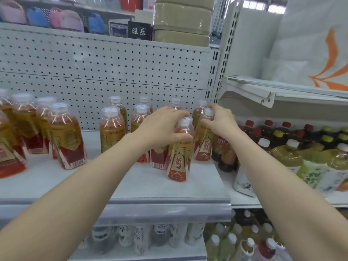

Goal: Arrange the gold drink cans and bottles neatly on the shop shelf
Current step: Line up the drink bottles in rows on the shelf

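Note:
Several gold-and-red drink bottles with clear caps stand on a white shelf (131, 187). My left hand (162, 127) is wrapped around the neck of the front bottle (178, 159), which stands nearest the shelf edge with its label facing me. Just right of it, my right hand (220, 121) grips the top of a second gold bottle (204, 146) at the shelf's right end. More gold bottles stand behind my hands (113, 132) and in a loose group at the far left (66, 138). No cans are in view.
A white pegboard (103, 68) backs the shelf. To the right, a lower shelf holds dark and green tea bottles (293, 153). More bottles fill the shelf below (160, 238). Boxes and packaged goods sit on the top shelf (180, 21).

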The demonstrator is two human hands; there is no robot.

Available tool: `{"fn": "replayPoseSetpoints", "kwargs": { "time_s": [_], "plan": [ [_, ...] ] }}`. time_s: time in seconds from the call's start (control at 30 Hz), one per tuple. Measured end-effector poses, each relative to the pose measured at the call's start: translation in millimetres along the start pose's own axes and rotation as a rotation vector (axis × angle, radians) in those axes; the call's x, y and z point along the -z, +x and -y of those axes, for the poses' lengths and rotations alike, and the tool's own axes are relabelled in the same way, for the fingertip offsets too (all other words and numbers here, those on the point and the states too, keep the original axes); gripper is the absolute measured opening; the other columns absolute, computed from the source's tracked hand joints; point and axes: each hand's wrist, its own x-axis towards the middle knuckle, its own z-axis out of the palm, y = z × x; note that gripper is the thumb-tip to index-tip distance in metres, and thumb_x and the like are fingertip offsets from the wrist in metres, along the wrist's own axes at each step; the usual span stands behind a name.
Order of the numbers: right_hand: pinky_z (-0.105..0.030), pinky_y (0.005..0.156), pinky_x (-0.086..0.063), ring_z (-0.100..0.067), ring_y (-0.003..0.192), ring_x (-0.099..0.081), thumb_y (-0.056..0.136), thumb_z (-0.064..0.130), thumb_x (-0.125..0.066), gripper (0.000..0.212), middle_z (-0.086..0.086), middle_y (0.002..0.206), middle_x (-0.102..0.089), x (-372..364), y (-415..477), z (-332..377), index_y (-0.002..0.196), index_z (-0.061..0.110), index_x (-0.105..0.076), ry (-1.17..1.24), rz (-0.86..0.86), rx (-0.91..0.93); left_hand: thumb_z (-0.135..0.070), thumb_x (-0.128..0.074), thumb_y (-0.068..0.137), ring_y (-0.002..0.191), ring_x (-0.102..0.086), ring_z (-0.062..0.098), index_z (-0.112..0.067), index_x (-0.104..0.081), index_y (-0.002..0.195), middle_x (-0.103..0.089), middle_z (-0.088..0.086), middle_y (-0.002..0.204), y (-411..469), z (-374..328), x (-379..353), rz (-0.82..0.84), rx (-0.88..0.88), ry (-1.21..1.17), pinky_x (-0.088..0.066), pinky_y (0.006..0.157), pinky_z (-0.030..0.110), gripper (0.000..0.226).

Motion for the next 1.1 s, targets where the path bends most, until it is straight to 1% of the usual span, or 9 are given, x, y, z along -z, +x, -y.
{"fn": "replayPoseSetpoints", "kwargs": {
  "time_s": [0.3, 0.43, 0.53, 0.6, 0.67, 0.73, 0.83, 0.93, 1.1],
  "plan": [
    [-0.044, 0.102, -0.044, -0.032, 0.127, -0.051, 0.096, 0.032, -0.063, 0.062, -0.014, 0.142, -0.052, -9, 15, -1, 0.151, 0.019, -0.037, -0.066, 0.034, 0.044, -0.064, -0.061, 0.082, 0.128, -0.043, 0.015, -0.029, -0.042, 0.144, -0.055, -0.005, 0.135, -1, -2, -1, -0.025, -0.011, -0.001, -0.040, 0.100, 0.035, 0.074],
    [-0.037, 0.107, -0.036, -0.027, 0.134, -0.041, 0.100, 0.031, -0.053, 0.055, -0.010, 0.148, -0.041, -11, -1, -5, 0.152, 0.022, -0.035, -0.085, -0.095, 0.162, -0.067, -0.042, 0.091, 0.139, -0.034, 0.016, -0.029, -0.033, 0.151, -0.040, -0.003, 0.151, -3, 10, 3, -0.012, 0.031, -0.052, -0.033, 0.112, 0.039, 0.072],
    [-0.033, 0.104, -0.042, -0.016, 0.119, -0.050, 0.103, 0.028, -0.046, 0.035, -0.003, 0.129, -0.054, -12, -30, 6, 0.135, 0.016, -0.052, 0.145, -0.285, 0.290, -0.053, -0.035, 0.100, 0.138, -0.038, 0.021, -0.023, -0.029, 0.153, -0.037, 0.002, 0.154, -1, 28, 7, 0.012, 0.142, -0.062, -0.032, 0.112, 0.040, 0.061],
    [-0.038, 0.095, -0.049, -0.009, 0.104, -0.057, 0.105, 0.034, -0.041, 0.030, 0.004, 0.113, -0.061, -16, -50, 16, 0.124, 0.017, -0.057, 0.304, -0.242, 0.308, -0.046, -0.043, 0.101, 0.133, -0.044, 0.023, -0.020, -0.031, 0.152, -0.039, 0.005, 0.152, -1, 33, 8, 0.063, 0.162, -0.022, -0.036, 0.109, 0.041, 0.058],
    [-0.040, 0.089, -0.051, -0.003, 0.095, -0.059, 0.102, 0.048, -0.042, 0.035, 0.012, 0.104, -0.063, -23, -67, 23, 0.123, 0.024, -0.054, 0.397, -0.126, 0.291, -0.042, -0.050, 0.099, 0.127, -0.050, 0.023, -0.021, -0.033, 0.150, -0.042, 0.007, 0.149, -1, 31, 6, 0.072, 0.165, -0.027, -0.040, 0.106, 0.042, 0.058],
    [-0.037, 0.087, -0.052, -0.006, 0.096, -0.061, 0.091, 0.061, -0.054, 0.052, 0.014, 0.108, -0.062, -31, -78, 29, 0.134, 0.032, -0.043, 0.366, -0.018, 0.255, -0.039, -0.055, 0.098, 0.114, -0.056, 0.022, -0.022, -0.036, 0.149, -0.044, 0.008, 0.146, -2, 27, 5, 0.045, 0.193, -0.059, -0.042, 0.101, 0.041, 0.057],
    [-0.031, 0.081, -0.049, -0.012, 0.095, -0.059, 0.080, 0.056, -0.072, 0.078, 0.009, 0.111, -0.058, -34, -84, 35, 0.142, 0.032, -0.031, 0.221, 0.000, 0.217, -0.038, -0.059, 0.095, 0.104, -0.054, 0.019, -0.021, -0.041, 0.146, -0.047, 0.010, 0.140, -7, 24, 7, -0.004, 0.235, -0.130, -0.042, 0.100, 0.040, 0.057],
    [-0.038, 0.079, -0.055, -0.015, 0.088, -0.063, 0.082, 0.052, -0.072, 0.077, 0.004, 0.100, -0.064, -25, -80, 32, 0.143, 0.028, -0.031, 0.182, -0.040, 0.151, -0.036, -0.062, 0.094, 0.120, -0.052, 0.026, -0.021, -0.043, 0.145, -0.047, 0.009, 0.142, -16, 24, 13, -0.026, 0.247, -0.185, -0.040, 0.101, 0.040, 0.057],
    [-0.031, 0.081, -0.055, -0.017, 0.097, -0.065, 0.084, 0.041, -0.076, 0.074, -0.001, 0.116, -0.065, -8, -72, 7, 0.143, 0.028, -0.032, 0.189, -0.012, 0.078, -0.044, -0.065, 0.089, 0.104, -0.058, 0.023, -0.024, -0.046, 0.144, -0.048, 0.007, 0.142, -34, 26, 24, -0.014, 0.228, -0.228, -0.044, 0.096, 0.040, 0.061]
  ]
}}
